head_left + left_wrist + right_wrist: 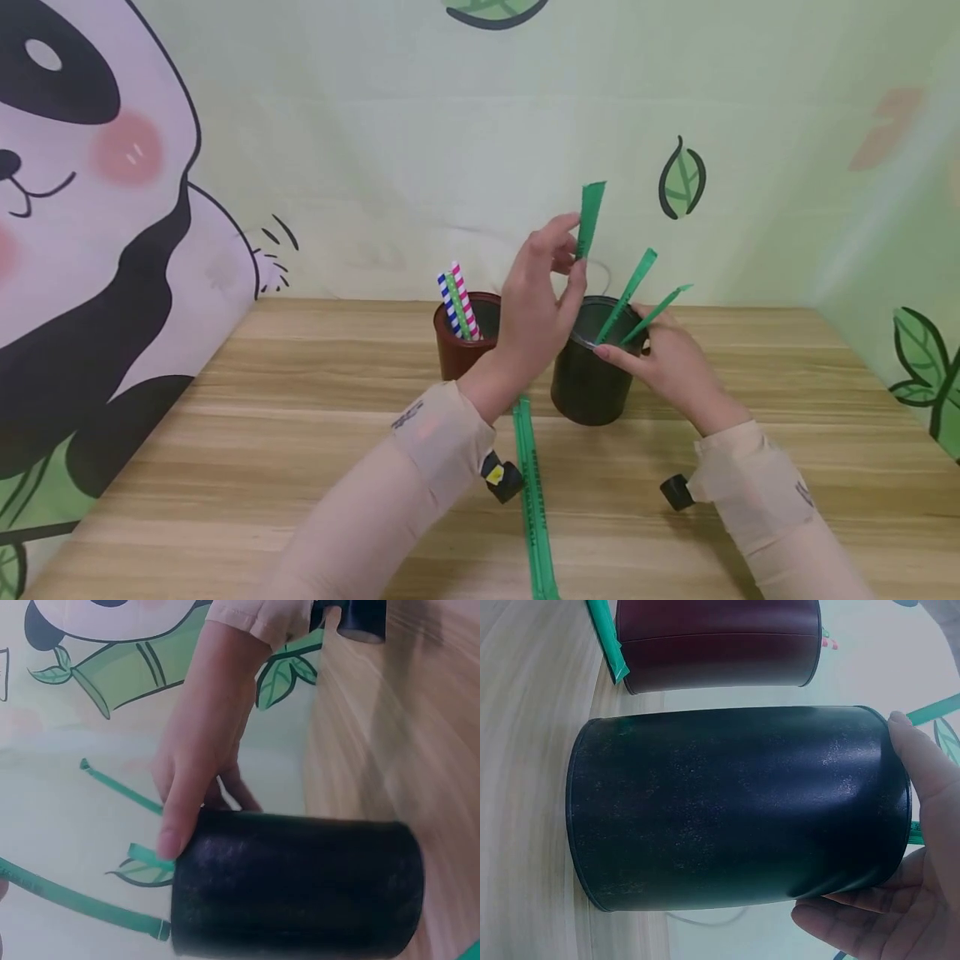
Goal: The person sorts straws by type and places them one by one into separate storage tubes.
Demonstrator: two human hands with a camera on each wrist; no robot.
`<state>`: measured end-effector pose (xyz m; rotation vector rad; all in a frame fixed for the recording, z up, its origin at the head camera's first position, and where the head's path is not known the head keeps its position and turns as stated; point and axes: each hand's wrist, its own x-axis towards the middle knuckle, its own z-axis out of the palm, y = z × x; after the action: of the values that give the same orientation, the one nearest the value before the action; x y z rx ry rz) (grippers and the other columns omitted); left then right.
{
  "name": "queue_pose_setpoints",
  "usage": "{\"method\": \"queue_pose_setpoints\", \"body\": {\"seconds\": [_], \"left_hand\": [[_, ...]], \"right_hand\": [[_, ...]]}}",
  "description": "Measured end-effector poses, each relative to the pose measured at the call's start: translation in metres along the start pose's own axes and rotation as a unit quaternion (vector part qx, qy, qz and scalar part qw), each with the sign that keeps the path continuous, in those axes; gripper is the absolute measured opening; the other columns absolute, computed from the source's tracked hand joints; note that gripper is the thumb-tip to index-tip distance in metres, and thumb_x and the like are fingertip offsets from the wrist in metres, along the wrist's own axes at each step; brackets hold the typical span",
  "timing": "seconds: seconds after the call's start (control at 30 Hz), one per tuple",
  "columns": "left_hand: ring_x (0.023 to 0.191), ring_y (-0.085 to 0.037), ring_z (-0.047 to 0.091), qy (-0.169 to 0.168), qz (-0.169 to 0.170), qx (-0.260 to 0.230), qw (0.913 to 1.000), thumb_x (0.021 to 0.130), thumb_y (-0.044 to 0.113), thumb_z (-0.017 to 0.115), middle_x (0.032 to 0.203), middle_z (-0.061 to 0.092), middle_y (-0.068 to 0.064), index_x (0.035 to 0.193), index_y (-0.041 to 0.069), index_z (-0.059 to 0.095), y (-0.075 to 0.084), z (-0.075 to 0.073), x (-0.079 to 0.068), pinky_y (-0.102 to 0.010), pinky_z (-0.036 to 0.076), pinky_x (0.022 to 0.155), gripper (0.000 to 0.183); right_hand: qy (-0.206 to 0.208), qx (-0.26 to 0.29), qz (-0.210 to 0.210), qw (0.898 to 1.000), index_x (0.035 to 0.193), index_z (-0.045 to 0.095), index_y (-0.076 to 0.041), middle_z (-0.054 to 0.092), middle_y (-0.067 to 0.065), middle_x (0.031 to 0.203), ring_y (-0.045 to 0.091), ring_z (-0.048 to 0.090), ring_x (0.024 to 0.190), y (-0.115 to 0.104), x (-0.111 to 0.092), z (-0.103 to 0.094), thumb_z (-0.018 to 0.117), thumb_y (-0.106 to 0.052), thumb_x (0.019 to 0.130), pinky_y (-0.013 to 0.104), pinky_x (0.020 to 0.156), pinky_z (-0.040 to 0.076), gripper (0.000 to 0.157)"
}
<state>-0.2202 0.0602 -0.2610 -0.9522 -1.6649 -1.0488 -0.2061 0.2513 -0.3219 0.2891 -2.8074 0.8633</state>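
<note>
In the head view my left hand [536, 300] is raised between two cups and pinches a green wrapped straw [591, 215] upright. The left wrist view shows this straw's lower end [154, 926] close to the rim of a black cylindrical cup [300, 885]; whether it touches cannot be told. My right hand [675, 362] grips that black cup [592, 383] at the rim, thumb in front and fingers at the far side. Two more green wrapped straws [633, 279] lean out of the cup. Fingers curve round its upper end in the right wrist view [877, 922].
Left of the black cup stands a dark red cup [457, 357] with several striped and dotted straws [459, 304]. More green wrapped straws [534, 500] lie lengthwise on the wooden table [300, 467], near my left forearm. A panda-printed backdrop [360, 167] rises behind.
</note>
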Motion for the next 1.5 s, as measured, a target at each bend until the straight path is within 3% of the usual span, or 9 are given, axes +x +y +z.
{"method": "queue_pose_setpoints", "body": {"seconds": [0.27, 0.43, 0.7, 1.03, 1.27, 1.4, 1.5], "left_hand": [[0.078, -0.019, 0.063, -0.026, -0.032, -0.009, 0.9991, 0.092, 0.000, 0.058, 0.092, 0.059, -0.014, 0.128, 0.003, 0.037, 0.000, 0.015, -0.014, -0.018, 0.054, 0.080, 0.042], [0.078, -0.020, 0.062, -0.043, -0.050, -0.004, 0.9978, 0.091, 0.000, 0.058, 0.091, 0.059, -0.013, 0.128, 0.001, 0.042, -0.003, 0.020, -0.024, -0.020, 0.054, 0.077, 0.040], [0.081, -0.020, 0.063, -0.082, -0.092, 0.016, 0.9922, 0.090, 0.001, 0.060, 0.092, 0.062, -0.013, 0.129, -0.001, 0.047, -0.009, 0.023, -0.039, -0.023, 0.055, 0.078, 0.042], [0.082, -0.019, 0.062, -0.144, -0.123, 0.052, 0.9805, 0.089, 0.004, 0.062, 0.090, 0.064, -0.010, 0.130, 0.001, 0.047, -0.014, 0.025, -0.051, -0.024, 0.053, 0.077, 0.044], [0.087, -0.018, 0.059, -0.207, -0.139, 0.095, 0.9637, 0.090, 0.010, 0.063, 0.093, 0.065, -0.007, 0.133, 0.005, 0.049, -0.014, 0.027, -0.055, -0.029, 0.052, 0.075, 0.045], [0.089, -0.019, 0.058, -0.230, -0.156, 0.101, 0.9553, 0.091, 0.012, 0.063, 0.095, 0.064, -0.007, 0.134, 0.005, 0.048, -0.013, 0.027, -0.056, -0.029, 0.053, 0.077, 0.046], [0.092, -0.019, 0.058, -0.235, -0.161, 0.087, 0.9546, 0.091, 0.011, 0.063, 0.096, 0.064, -0.007, 0.134, 0.004, 0.048, -0.013, 0.026, -0.057, -0.030, 0.053, 0.079, 0.046]], "right_hand": [[0.015, 0.012, -0.027, 0.999, 0.152, 0.028, -0.023, 0.037, 0.015, 0.151, 0.036, 0.049, 0.125, 0.002, 0.000, -0.002, 0.063, -0.053, 0.087, 0.056, 0.099, 0.044, 0.080], [0.021, 0.014, -0.044, 0.999, 0.149, 0.035, -0.019, 0.041, 0.014, 0.149, 0.035, 0.047, 0.130, 0.002, 0.000, 0.000, 0.065, -0.050, 0.086, 0.055, 0.103, 0.041, 0.076], [0.024, 0.014, -0.049, 0.998, 0.147, 0.038, -0.016, 0.045, 0.016, 0.145, 0.036, 0.049, 0.126, -0.001, 0.002, 0.002, 0.065, -0.049, 0.087, 0.055, 0.099, 0.044, 0.074], [0.019, 0.003, -0.029, 0.999, 0.144, 0.040, -0.009, 0.048, 0.021, 0.140, 0.037, 0.050, 0.123, -0.001, 0.000, 0.001, 0.064, -0.051, 0.087, 0.056, 0.098, 0.044, 0.075], [0.011, -0.008, -0.018, 1.000, 0.145, 0.039, -0.008, 0.044, 0.025, 0.144, 0.040, 0.047, 0.127, -0.002, -0.002, -0.001, 0.063, -0.052, 0.087, 0.057, 0.100, 0.042, 0.077], [0.012, -0.003, -0.019, 1.000, 0.145, 0.039, -0.009, 0.044, 0.024, 0.143, 0.038, 0.050, 0.122, -0.002, -0.001, -0.001, 0.063, -0.053, 0.087, 0.056, 0.096, 0.044, 0.076], [0.012, 0.004, -0.019, 1.000, 0.145, 0.040, -0.010, 0.044, 0.023, 0.144, 0.038, 0.050, 0.121, -0.001, -0.001, -0.001, 0.063, -0.052, 0.087, 0.056, 0.095, 0.046, 0.075]]}}
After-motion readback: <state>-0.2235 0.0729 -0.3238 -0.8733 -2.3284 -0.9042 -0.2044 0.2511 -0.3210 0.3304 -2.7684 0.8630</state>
